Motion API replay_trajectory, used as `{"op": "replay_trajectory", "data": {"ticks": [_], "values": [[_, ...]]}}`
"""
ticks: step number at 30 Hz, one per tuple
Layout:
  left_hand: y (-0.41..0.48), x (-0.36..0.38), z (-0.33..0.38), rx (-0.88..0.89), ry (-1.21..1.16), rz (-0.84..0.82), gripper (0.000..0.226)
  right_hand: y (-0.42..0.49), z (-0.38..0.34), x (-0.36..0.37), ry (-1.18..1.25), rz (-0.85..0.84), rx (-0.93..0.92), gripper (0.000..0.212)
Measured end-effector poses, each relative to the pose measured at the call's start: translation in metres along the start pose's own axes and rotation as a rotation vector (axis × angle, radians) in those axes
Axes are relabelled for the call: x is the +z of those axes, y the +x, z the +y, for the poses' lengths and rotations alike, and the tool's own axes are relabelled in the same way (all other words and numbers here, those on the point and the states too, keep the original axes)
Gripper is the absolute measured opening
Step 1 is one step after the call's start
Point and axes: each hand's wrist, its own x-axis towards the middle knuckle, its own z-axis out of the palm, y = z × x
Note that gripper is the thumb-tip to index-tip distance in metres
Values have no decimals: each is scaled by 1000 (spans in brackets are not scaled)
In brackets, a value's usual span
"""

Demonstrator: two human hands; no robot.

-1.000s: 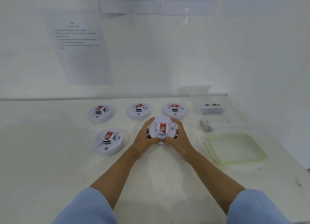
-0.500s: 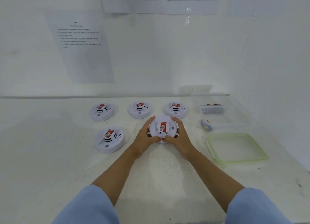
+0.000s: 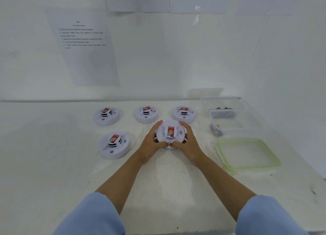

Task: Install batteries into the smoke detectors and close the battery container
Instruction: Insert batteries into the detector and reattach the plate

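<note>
A round white smoke detector (image 3: 170,131) with a red label sits on the white table, gripped from both sides. My left hand (image 3: 153,143) wraps its left edge and my right hand (image 3: 187,141) its right edge, with the thumbs meeting at its near rim. Another detector (image 3: 114,145) lies to the left. Three more detectors (image 3: 106,115) (image 3: 146,113) (image 3: 184,113) stand in a row behind. A clear plastic container (image 3: 222,102) holding batteries stands at the back right. Its green-rimmed lid (image 3: 247,153) lies loose on the table in front of it.
A small blue item (image 3: 215,129) lies beside the container's near corner. White walls with taped paper sheets close the table at the back and right. The table's near edge (image 3: 158,232) runs under my blue sleeves.
My hands stay clasped on the same detector. It has turned slightly within my grip, so the red label sits straighter. The view has tipped up a little.
</note>
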Motion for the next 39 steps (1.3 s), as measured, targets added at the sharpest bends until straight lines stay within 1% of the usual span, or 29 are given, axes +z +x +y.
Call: {"op": "replay_trajectory", "data": {"ticks": [2,4,6,11,16,21,39], "values": [[1,-1,-1,-5,-11,-5,74,-2,4,-8,89,-34,-10,79],[1,-2,-2,-13,-27,-18,75,-3,8,-13,190,-73,-9,71],[1,-4,-3,-18,-45,-27,75,-2,7,-16,322,-117,42,61],[2,-7,-6,-32,-84,-28,70,-2,4,-17,438,-137,67,57],[1,-7,-5,-43,-135,-29,62,-3,2,-17,485,-138,69,54],[1,-6,-2,-100,-220,-19,56,-4,1,-17,506,-144,64,53],[0,-4,0,-100,-202,-15,54,-3,5,-15,506,-135,57,53]]}}
